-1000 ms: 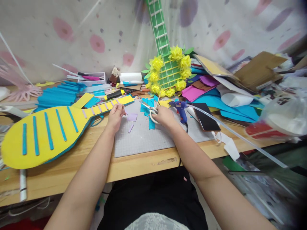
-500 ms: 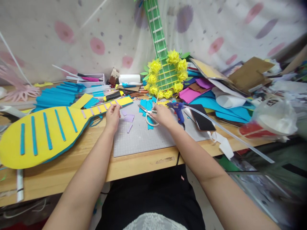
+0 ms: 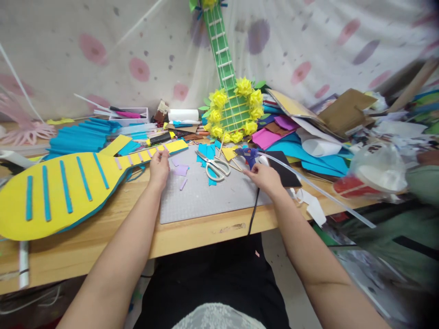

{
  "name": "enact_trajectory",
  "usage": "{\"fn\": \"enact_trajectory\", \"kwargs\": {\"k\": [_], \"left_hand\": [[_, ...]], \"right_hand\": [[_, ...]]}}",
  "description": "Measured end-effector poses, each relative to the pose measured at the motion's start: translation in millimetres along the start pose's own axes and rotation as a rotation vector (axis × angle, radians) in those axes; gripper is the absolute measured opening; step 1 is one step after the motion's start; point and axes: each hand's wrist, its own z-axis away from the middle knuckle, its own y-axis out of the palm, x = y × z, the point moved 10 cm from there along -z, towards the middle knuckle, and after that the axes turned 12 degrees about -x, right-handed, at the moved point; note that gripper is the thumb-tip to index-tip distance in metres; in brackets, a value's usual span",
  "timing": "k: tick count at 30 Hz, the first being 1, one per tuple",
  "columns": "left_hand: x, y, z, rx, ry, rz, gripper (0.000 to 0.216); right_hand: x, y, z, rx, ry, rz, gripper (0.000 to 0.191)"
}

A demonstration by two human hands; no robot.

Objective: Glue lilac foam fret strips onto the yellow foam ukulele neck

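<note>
A flat yellow guitar-shaped craft (image 3: 61, 192) with blue edging, blue strips on its body and purple strips along its neck lies at the left. My left hand (image 3: 159, 168) is at the neck, fingers pinched together; whatever they may hold is too small to make out. My right hand (image 3: 265, 177) is closed around the handle of a blue glue gun (image 3: 247, 154), whose black cord hangs over the table edge. Scissors (image 3: 218, 169) lie on blue paper scraps (image 3: 207, 152) between my hands, and purple paper scraps (image 3: 180, 170) lie nearer my left hand.
A grey cutting mat (image 3: 202, 205) lies before me. Behind it leans a green paper guitar (image 3: 224, 59) with yellow flowers. A dark phone (image 3: 283, 167), a long clear stick (image 3: 329, 196), coloured paper (image 3: 308, 155) and a plastic-wrapped tub (image 3: 372, 171) are at the right.
My right hand has left the scissors, which now lie on the mat, and has moved right onto the glue gun's handle. My left hand stays by the yellow neck.
</note>
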Motion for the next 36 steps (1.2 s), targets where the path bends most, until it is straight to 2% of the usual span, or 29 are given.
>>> {"fn": "enact_trajectory", "kwargs": {"k": [3, 6, 8, 10, 15, 18, 22, 25, 28, 32, 36], "left_hand": [[9.9, 4.5, 0.6, 0.031, -0.086, 0.039, 0.035], [18.9, 12.6, 4.7, 0.091, -0.215, 0.08, 0.036], [20.7, 18.2, 8.3, 0.139, -0.279, 0.109, 0.036], [18.9, 21.9, 10.9, 0.175, -0.305, 0.141, 0.034], [9.0, 23.3, 11.2, 0.197, -0.259, 0.191, 0.019], [9.8, 24.1, 11.9, 0.203, -0.299, 0.232, 0.016], [13.1, 27.6, 15.7, 0.236, -0.382, 0.276, 0.011], [11.2, 30.0, 16.8, 0.252, -0.367, 0.288, 0.005], [10.6, 27.4, 13.6, 0.193, -0.325, 0.296, 0.015], [14.0, 26.0, 12.7, 0.161, -0.317, 0.285, 0.016], [15.3, 25.5, 15.6, 0.202, -0.307, 0.247, 0.023]], "right_hand": [[-19.0, -6.4, -7.9, -0.097, 0.088, 0.01, 0.043], [-14.8, -7.5, -21.6, -0.182, 0.045, -0.081, 0.049], [-4.0, -0.3, -30.7, -0.159, -0.022, -0.172, 0.047], [1.6, 8.8, -37.7, -0.12, -0.025, -0.233, 0.044], [-9.9, 25.2, -40.0, -0.097, 0.171, -0.413, 0.04], [-17.4, 28.8, -36.0, -0.092, 0.274, -0.586, 0.041], [-21.1, 18.2, -40.1, -0.103, 0.272, -0.521, 0.039], [-19.1, 10.5, -48.1, -0.043, 0.231, -0.402, 0.04], [-11.7, 2.8, -54.8, 0.048, 0.178, -0.382, 0.036], [-0.8, -11.7, -61.9, 0.101, 0.146, -0.469, 0.03], [20.8, -17.3, -71.2, 0.104, 0.123, -0.732, 0.028]]}}
